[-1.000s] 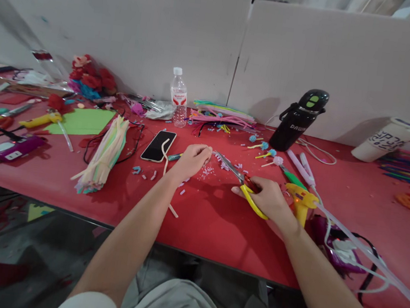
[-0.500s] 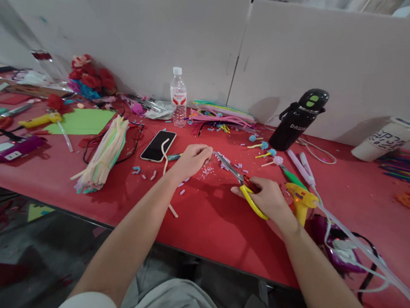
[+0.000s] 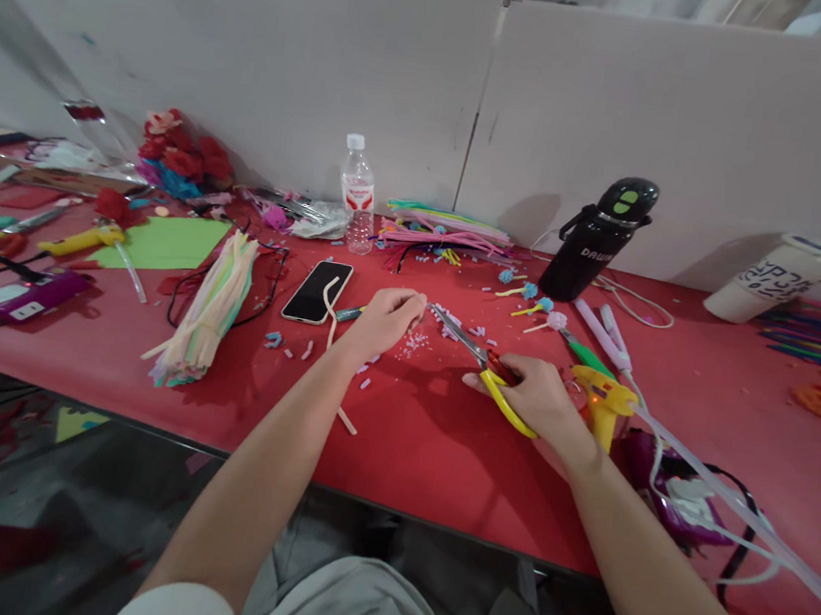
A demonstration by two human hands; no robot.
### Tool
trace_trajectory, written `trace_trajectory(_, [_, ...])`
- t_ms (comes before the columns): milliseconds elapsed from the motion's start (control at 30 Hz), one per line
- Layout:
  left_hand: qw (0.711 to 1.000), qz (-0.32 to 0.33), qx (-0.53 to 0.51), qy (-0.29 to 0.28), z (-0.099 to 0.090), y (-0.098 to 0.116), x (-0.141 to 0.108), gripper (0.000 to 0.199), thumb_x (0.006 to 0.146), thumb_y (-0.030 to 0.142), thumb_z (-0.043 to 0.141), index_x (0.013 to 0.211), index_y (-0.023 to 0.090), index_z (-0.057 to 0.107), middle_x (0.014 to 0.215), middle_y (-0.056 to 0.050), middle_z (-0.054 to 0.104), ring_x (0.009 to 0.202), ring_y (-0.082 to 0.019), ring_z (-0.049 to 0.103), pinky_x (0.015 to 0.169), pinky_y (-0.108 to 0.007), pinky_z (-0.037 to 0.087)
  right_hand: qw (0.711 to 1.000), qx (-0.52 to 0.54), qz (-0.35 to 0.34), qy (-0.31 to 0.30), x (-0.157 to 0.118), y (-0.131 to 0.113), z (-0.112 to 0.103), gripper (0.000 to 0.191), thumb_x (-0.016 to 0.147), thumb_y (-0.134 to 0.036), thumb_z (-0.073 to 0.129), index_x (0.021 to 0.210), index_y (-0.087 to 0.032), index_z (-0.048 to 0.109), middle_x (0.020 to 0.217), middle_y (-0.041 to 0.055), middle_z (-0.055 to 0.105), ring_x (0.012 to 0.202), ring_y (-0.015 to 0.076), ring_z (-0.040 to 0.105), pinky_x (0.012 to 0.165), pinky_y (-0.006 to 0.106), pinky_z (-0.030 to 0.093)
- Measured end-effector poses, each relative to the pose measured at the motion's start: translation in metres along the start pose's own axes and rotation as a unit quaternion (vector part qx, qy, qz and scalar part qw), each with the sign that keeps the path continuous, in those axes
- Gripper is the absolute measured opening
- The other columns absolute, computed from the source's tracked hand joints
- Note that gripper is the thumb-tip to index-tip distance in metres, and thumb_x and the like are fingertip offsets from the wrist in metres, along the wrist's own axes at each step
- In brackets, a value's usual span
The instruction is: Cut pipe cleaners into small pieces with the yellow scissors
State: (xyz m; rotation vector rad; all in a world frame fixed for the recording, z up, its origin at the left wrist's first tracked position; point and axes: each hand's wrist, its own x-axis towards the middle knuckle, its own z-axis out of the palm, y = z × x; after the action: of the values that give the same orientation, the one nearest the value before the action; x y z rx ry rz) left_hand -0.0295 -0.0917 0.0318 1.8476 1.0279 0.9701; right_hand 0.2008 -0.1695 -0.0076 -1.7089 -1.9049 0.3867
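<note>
My right hand (image 3: pixel 532 389) is wrapped round a pair of scissors (image 3: pixel 496 391) with yellow handles and red inside the grips. Their metal blades point up and left, the tips close to my left fingertips. With thumb and fingers pinched together, my left hand (image 3: pixel 392 317) is closed; what it holds is too small to make out. Beneath the blades lie short lilac snippets (image 3: pixel 446 324), with fine bits scattered near my left hand. A cream pipe cleaner (image 3: pixel 348 421) passes under my left forearm, its far end bent over a phone (image 3: pixel 316 291).
Left lies a bundle of pale pipe cleaners (image 3: pixel 209 311). A plastic bottle (image 3: pixel 357 195) and more pipe cleaners (image 3: pixel 451 232) are at the back. To the right are a black flask (image 3: pixel 594 246), small pompom stems (image 3: pixel 536 304), a yellow glue gun (image 3: pixel 602 401) and a white cup (image 3: pixel 769 281).
My hands and the scissors look almost unmoved. Behind the partition, a blurred patch has appeared at the top middle.
</note>
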Motion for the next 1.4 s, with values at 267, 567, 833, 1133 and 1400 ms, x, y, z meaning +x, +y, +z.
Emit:
trace_trajectory(267, [1.000, 0.007, -0.009, -0.001, -0.0004, -0.0035, 0.0003, 0.035, 0.086, 0.036, 0.040, 0.058, 0.016, 0.043, 0.056, 0.001, 0.045, 0.053, -0.008, 0.041, 0.053, -0.022, 0.030, 1.000, -0.011, 0.006, -0.001, 0.0005, 0.0011, 0.0000, 0.059, 0.066, -0.069, 0.058, 0.052, -0.017, 0.034, 0.053, -0.0043, 0.027, 0.051, 0.0075, 0.022, 0.044, 0.022, 0.018])
trace_trajectory(567, [1.000, 0.001, 0.002, 0.001, -0.0008, -0.0053, 0.0012, 0.033, 0.085, 0.034, 0.040, 0.058, 0.016, 0.044, 0.056, 0.001, 0.046, 0.054, -0.009, 0.042, 0.054, -0.023, 0.031, 1.000, -0.012, -0.007, 0.020, -0.0005, 0.0013, -0.0006, 0.055, 0.069, -0.065, 0.058, 0.055, -0.017, 0.037, 0.057, -0.0039, 0.027, 0.053, 0.0075, 0.023, 0.044, 0.022, 0.019])
trace_trajectory(833, [1.000, 0.012, -0.005, -0.001, -0.0007, -0.0067, 0.0014, 0.034, 0.086, 0.036, 0.040, 0.059, 0.016, 0.045, 0.056, 0.001, 0.046, 0.054, -0.009, 0.042, 0.054, -0.023, 0.031, 1.000, 0.006, 0.003, -0.007, -0.0009, -0.0009, -0.0005, 0.056, 0.068, -0.068, 0.057, 0.055, -0.017, 0.037, 0.056, -0.0035, 0.028, 0.052, 0.0078, 0.024, 0.043, 0.022, 0.020])
trace_trajectory(1133, [1.000, 0.006, -0.001, -0.007, -0.0013, -0.0056, 0.0010, 0.034, 0.086, 0.036, 0.039, 0.059, 0.016, 0.045, 0.057, 0.001, 0.046, 0.055, -0.009, 0.042, 0.054, -0.023, 0.031, 1.000, -0.004, 0.011, -0.010, 0.0001, -0.0005, 0.0000, 0.061, 0.065, -0.072, 0.058, 0.053, -0.017, 0.034, 0.055, -0.0041, 0.026, 0.052, 0.0077, 0.023, 0.044, 0.022, 0.018])
trace_trajectory(1400, [1.000, 0.015, -0.016, -0.005, -0.0016, -0.0089, 0.0022, 0.033, 0.086, 0.033, 0.040, 0.059, 0.015, 0.045, 0.057, 0.001, 0.046, 0.055, -0.008, 0.043, 0.056, -0.023, 0.032, 1.000, -0.015, 0.006, 0.012, 0.0006, 0.0033, 0.0004, 0.059, 0.067, -0.071, 0.057, 0.055, -0.017, 0.035, 0.056, -0.0040, 0.028, 0.054, 0.0079, 0.024, 0.045, 0.022, 0.019])
